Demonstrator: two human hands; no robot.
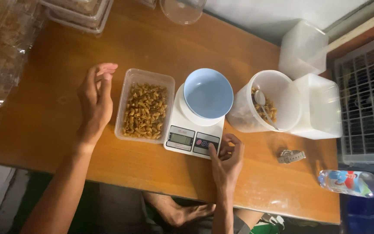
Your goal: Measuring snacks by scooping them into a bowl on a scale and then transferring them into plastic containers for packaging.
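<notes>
So the right hand (227,158) is sitting low in the middle of the frame, fingers curled in loosely, and one fingertip is pressing on the button panel at the lower right corner of the white kitchen scale (191,130). It isn't gripping anything, just poking at the buttons. The scale is sitting dead centre on the wooden table (57,125), and a pale blue bowl (207,95) is resting on its platform, empty as far as I can see.

The left hand (95,104) is hanging out at the left of the frame, open and relaxed with the fingers together, holding nothing. It's hovering just beside the clear rectangular tub (144,105), which is lying right against the scale's left edge and is carrying a layer of short brown pasta-looking pieces.

Over to the right of the scale, a big round translucent container (268,102) is tipping toward the camera, holding a smaller heap of the same brown pieces with a spoon (263,106) lying in it. Two frosted square tubs (314,82) are standing behind and beside it, and I can't tell what's inside. A wristwatch (291,156) is lying on the table lower right, and a plastic bottle (353,182) is lying at the far right edge. More clear containers are stacking up along the upper left.
</notes>
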